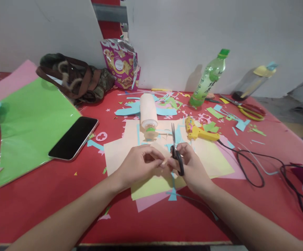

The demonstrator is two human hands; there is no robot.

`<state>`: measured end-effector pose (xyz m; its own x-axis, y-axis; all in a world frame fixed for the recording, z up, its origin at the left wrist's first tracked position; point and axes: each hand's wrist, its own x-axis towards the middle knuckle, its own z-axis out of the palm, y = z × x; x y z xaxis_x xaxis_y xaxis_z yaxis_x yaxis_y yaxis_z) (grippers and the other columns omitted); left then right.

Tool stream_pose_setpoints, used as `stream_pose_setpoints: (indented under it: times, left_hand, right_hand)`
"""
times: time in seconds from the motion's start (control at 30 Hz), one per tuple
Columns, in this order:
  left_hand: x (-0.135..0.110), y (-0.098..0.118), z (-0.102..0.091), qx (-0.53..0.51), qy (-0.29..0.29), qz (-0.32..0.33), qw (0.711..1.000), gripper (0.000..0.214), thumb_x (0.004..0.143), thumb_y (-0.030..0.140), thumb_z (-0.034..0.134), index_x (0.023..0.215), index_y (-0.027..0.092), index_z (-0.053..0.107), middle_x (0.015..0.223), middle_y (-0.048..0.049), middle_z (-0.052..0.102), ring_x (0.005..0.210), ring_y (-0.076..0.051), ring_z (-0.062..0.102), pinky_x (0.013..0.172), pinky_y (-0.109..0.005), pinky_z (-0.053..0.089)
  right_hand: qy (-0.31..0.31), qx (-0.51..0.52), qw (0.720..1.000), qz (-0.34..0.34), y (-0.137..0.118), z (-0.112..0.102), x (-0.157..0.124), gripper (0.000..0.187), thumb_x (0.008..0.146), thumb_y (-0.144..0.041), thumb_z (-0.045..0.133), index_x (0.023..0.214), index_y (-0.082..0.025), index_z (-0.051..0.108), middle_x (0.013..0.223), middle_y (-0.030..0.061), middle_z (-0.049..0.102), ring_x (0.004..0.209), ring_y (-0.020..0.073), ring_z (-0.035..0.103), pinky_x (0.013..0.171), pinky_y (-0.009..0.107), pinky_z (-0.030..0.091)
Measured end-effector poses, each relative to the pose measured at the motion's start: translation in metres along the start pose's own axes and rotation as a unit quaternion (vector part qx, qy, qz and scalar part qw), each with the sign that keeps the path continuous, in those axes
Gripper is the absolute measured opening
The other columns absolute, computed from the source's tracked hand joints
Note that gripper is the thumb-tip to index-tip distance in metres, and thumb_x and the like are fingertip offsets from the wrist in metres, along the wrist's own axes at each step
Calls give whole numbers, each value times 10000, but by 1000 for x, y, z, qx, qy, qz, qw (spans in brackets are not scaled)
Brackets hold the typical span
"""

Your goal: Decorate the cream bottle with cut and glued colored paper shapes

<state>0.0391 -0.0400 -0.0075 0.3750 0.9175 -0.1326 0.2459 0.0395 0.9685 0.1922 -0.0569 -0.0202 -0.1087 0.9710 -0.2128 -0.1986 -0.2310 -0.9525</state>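
Black-handled scissors (177, 157) hang in my right hand (193, 169), blades pointing away from me. The thumb and fingertips of that hand also meet a small pale piece of paper (162, 150). My left hand (141, 162) pinches the same piece from the other side. Both hands are over a stack of cream, yellow and pink paper sheets (146, 186). Just beyond them a paper-wrapped bottle (148, 109) with a green cap lies on its side, cap toward me, with blue paper shapes (126, 108) at its sides.
A yellow glue gun (201, 134) trails a black cord (248, 153) to the right. A phone (74, 137) rests on green sheets (33, 122) at left. Behind are a bag (88, 82), a snack packet (121, 66), a green bottle (209, 80), yellow-handled scissors (249, 112) and paper scraps.
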Motion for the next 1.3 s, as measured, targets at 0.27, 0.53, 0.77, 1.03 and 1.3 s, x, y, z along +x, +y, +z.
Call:
stream_pose_setpoints:
  times: [0.27,0.53,0.77,1.03,1.3]
  left_hand:
    - [3,2,-7,-147,161,-18,976,175,660,284,627,751,141,585,712,-28,644,710,-178,639,532,-244,525]
    - [1,5,-5,-137,176,-1,975,172,662,282,633,751,139,603,723,-28,655,708,-172,642,521,-225,521]
    - [-1,8,-2,-72,172,31,982,96,667,207,614,711,122,627,693,-29,648,637,-128,638,562,-189,510]
    - [-2,9,0,-59,185,38,980,89,655,181,620,695,103,635,715,-40,619,611,-116,636,549,-168,515]
    - [-3,8,-1,-36,186,50,981,87,662,163,616,708,95,646,753,-45,596,604,-102,637,546,-141,514]
  right_hand:
    - [-119,39,991,39,1,-1,-6,404,628,-497,618,775,-243,341,703,-43,462,559,88,473,439,196,389]
    - [-229,17,972,51,-2,-1,-9,407,633,-508,611,802,-238,356,783,-12,429,701,117,470,515,227,416]
    - [-250,2,967,39,-3,-1,-10,411,661,-531,570,820,-231,339,832,-5,398,720,108,473,536,225,406]
    - [-257,-22,965,41,-1,-3,-10,420,692,-565,511,847,-230,313,875,5,391,664,87,491,512,217,391]
    - [-258,-40,964,53,-2,-4,-10,428,694,-578,498,839,-225,305,757,-15,451,626,91,476,514,219,370]
